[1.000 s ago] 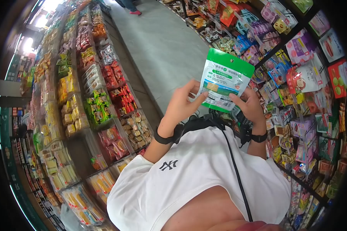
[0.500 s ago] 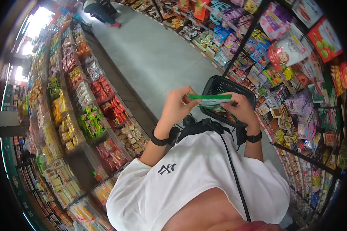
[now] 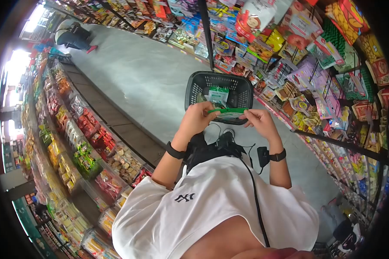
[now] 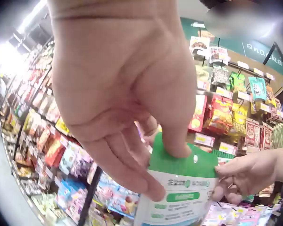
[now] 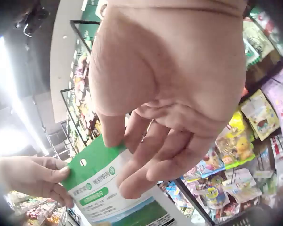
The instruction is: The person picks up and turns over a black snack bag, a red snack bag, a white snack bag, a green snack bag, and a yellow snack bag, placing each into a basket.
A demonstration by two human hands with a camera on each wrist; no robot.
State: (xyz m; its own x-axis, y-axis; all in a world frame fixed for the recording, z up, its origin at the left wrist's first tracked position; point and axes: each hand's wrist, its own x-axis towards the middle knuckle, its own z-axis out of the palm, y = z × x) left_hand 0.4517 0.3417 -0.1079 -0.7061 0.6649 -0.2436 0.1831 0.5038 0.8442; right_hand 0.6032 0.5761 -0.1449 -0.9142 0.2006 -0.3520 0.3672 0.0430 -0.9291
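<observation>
A green and white packet (image 3: 229, 113) is held by its green top edge between two hands, seen nearly edge-on in the head view. The left hand (image 3: 196, 117) pinches one top corner with thumb and fingers; the right hand (image 3: 261, 124) pinches the other. In the left wrist view the packet (image 4: 179, 183) hangs under the left hand (image 4: 127, 89), its printed side showing. The right wrist view shows the packet (image 5: 118, 197) beneath the right hand (image 5: 165, 89). Just beyond the hands, a black basket (image 3: 242, 88) holds another green packet (image 3: 218, 93).
Shelves of bagged snacks (image 3: 103, 138) run along the left. Racks of hanging packets (image 3: 307, 86) line the right, with a dark rail (image 3: 354, 149). Grey floor (image 3: 129, 64) stretches between them, and a person (image 3: 73, 36) bends at the far end. A cable hangs by the waist.
The packet has tipped from face-on to nearly edge-on, still in both hands. The basket has come fully into view, and the view has swung to the right.
</observation>
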